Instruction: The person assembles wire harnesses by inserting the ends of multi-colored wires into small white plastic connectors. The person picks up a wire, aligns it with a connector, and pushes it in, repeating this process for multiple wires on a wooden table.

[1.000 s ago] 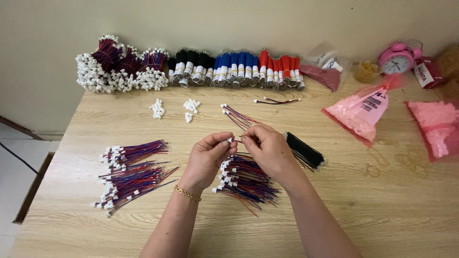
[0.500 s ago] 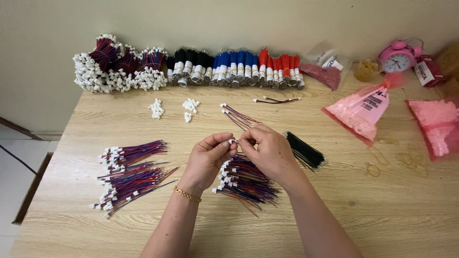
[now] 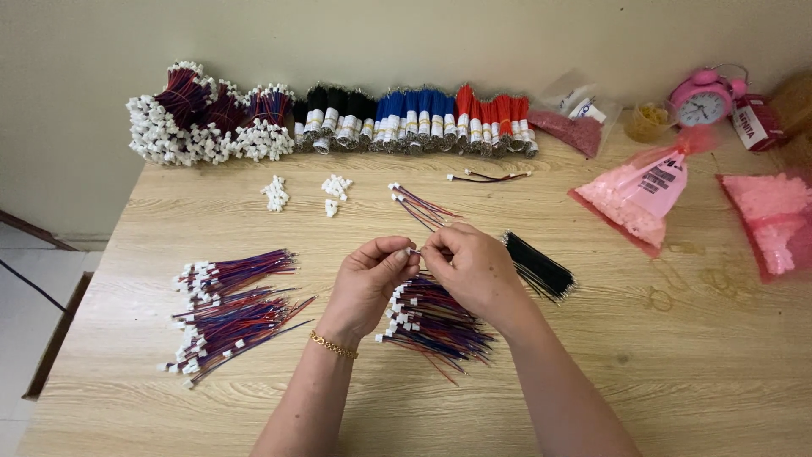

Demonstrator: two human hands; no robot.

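A: Starting at the left edge of the surface (image 3: 592,372). Noted against the wall: bundled leads with white plugs (image 3: 203,114), then banded bundles in black, blue and red (image 3: 414,118). Stacked in a row at the back, probably to keep stock out of the working area.

B: Confirmed. Nearer front left?

A: Loose pile of red-and-blue leads (image 3: 224,309), plug ends mostly turned left, wire tails fanned right. Laid apart from the hands, so judged a separate lot. Behind it, two little heaps of white connector housings (image 3: 304,193), within reach.

B: Centre?

A: Left hand (image 3: 368,283) and right hand (image 3: 474,271) raised just above the surface, fingertips meeting. Pinched between them: a small white connector (image 3: 414,251), wire mostly hidden. Left grip closed on the connector; right grip closed against the same piece from the other side. Held close and high, likely for sight of a fine part. Directly beneath: a second wire pile (image 3: 436,322), touching neither hand as far as can be told.

B: Right side?

A: Black wire bundle (image 3: 540,267) just beside the right hand, angled away. Further right, pink bags of small parts (image 3: 643,199), well apart. Pink alarm clock (image 3: 700,97) at the back.
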